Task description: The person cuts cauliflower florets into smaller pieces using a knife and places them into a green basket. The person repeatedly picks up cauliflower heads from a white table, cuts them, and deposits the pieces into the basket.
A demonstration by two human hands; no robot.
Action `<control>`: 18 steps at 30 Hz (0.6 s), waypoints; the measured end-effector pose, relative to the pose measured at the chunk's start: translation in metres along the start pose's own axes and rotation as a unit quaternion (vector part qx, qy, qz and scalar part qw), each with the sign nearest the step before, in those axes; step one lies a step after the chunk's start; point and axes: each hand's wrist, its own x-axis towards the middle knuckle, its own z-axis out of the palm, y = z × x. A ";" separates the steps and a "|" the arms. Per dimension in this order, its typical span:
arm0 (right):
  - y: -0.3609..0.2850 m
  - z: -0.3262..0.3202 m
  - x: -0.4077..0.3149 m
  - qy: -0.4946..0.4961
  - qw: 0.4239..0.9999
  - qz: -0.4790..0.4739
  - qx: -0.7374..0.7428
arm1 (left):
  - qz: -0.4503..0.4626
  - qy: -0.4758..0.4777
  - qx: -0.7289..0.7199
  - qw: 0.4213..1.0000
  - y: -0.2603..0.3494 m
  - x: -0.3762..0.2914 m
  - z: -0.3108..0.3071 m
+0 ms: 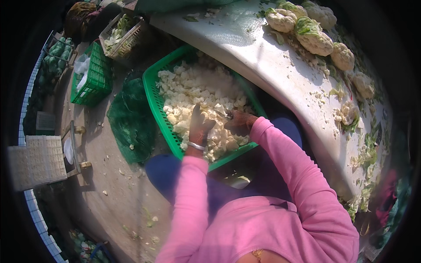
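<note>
A green plastic basket point(168, 131) in front of me is heaped with white cauliflower florets point(197, 85). Over the near part of the heap, my left hand point(199, 126) has its fingers apart and appears to hold nothing. A silver-coloured bangle point(196, 146) circles that wrist. To its right, my right hand point(240, 123) grips a small knife point(222, 114), whose blade points to the left. The handle is mostly hidden by the fingers. One floret point(219, 107) lies at the blade; I cannot tell whether they touch.
A pale table point(279, 69) curves along the right, bearing whole cauliflowers point(314, 41) and leaf scraps. On the left are green netting point(133, 121), a green crate point(97, 75), a light crate of leaves point(123, 37) and a wheeled trolley point(74, 144). Scraps dot the floor point(121, 197).
</note>
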 end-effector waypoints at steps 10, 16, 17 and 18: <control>0.020 0.019 -0.038 0.181 0.976 0.092 0.074 | 0.148 -0.246 0.606 0.742 -0.018 -0.040 0.044; 0.015 -0.034 -0.095 0.372 0.891 -0.037 0.259 | 0.133 0.132 0.315 0.930 -0.026 -0.008 0.013; 0.021 -0.053 -0.118 0.447 0.876 -0.100 0.151 | 0.238 0.156 0.489 0.825 -0.026 -0.006 0.000; 0.031 -0.072 -0.151 0.469 0.874 -0.026 0.120 | 0.237 0.187 0.635 0.711 -0.030 -0.005 -0.002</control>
